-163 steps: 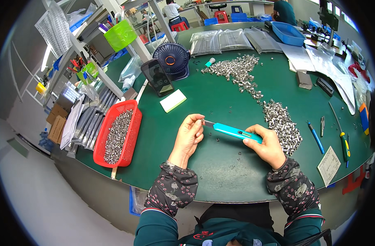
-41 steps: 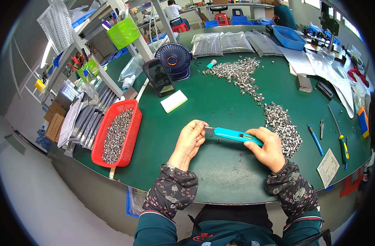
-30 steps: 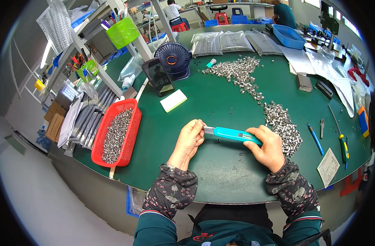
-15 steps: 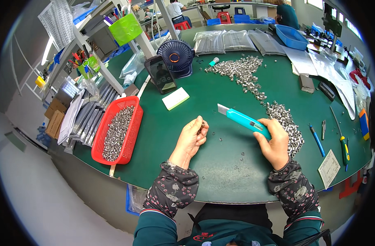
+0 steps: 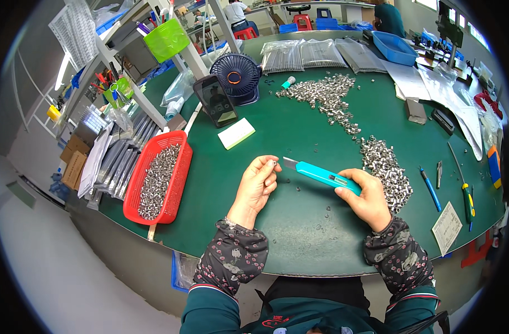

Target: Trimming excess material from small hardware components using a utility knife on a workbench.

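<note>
Between the thumb and index finger of my left hand (image 5: 255,189) a small silver metal ring (image 5: 274,163) is pinched. My right hand (image 5: 371,197) grips a teal utility knife (image 5: 321,173) with its blade out. The blade tip points left and sits just beside the ring; whether it touches cannot be made out. Close to my right hand lies a heap of small metal rings (image 5: 385,172). Farther off a second, spread-out pile of metal rings (image 5: 326,94) covers the table. Tiny dark scraps (image 5: 321,227) dot the green tabletop (image 5: 299,250) between my forearms.
At the left stands a red basket (image 5: 184,183) holding many rings. Beyond my left hand are a white-and-yellow notepad (image 5: 236,133), a phone (image 5: 216,100) and a dark blue fan (image 5: 236,78). To the right lie a blue pen (image 5: 430,189), a screwdriver (image 5: 467,203) and a paper slip (image 5: 447,229).
The knife has swung left and its blade now lies close to my left fingertips. The ring shows more plainly at the fingertips of my left hand.
</note>
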A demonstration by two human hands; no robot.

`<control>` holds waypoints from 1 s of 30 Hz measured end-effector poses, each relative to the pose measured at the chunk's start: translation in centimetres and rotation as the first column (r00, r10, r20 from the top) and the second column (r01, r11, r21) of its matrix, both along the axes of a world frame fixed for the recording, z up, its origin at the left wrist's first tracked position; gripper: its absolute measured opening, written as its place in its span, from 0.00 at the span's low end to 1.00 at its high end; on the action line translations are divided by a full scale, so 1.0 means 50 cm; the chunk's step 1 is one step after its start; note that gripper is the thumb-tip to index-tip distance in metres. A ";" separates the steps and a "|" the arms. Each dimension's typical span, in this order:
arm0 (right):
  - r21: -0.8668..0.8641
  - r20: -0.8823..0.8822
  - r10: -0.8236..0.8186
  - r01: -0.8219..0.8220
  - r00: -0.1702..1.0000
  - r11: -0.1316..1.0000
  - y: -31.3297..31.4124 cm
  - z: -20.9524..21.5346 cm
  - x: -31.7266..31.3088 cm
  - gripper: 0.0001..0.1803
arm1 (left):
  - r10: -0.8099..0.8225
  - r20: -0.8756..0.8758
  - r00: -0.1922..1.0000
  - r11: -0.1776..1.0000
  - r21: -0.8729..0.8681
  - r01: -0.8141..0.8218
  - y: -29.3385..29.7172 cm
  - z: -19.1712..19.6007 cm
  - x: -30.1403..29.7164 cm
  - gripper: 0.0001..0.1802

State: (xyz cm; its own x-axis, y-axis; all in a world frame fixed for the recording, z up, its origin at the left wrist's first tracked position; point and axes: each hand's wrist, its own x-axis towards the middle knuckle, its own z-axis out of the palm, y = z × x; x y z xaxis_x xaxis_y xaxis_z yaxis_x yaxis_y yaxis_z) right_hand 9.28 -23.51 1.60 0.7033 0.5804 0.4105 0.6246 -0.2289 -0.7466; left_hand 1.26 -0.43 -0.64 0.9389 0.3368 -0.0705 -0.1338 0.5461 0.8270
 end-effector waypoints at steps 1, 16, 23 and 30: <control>0.001 0.000 -0.001 0.001 1.000 1.000 -0.001 0.000 0.000 0.14 | 0.000 0.012 1.000 1.000 0.006 0.000 0.002 -0.004 0.000 0.06; -0.057 -0.183 0.101 -0.113 0.978 0.992 -0.005 0.005 0.000 0.16 | -0.064 0.012 0.998 0.991 0.117 0.062 -0.001 -0.004 -0.001 0.10; 0.181 0.045 -0.057 0.048 0.997 0.982 -0.003 0.007 -0.002 0.14 | -0.055 -0.011 0.998 0.998 -0.003 0.055 0.001 -0.002 -0.003 0.12; 0.055 0.022 0.003 -0.004 1.000 0.998 0.001 0.004 -0.006 0.15 | -0.033 0.043 0.999 0.999 0.042 0.032 0.002 0.002 -0.001 0.10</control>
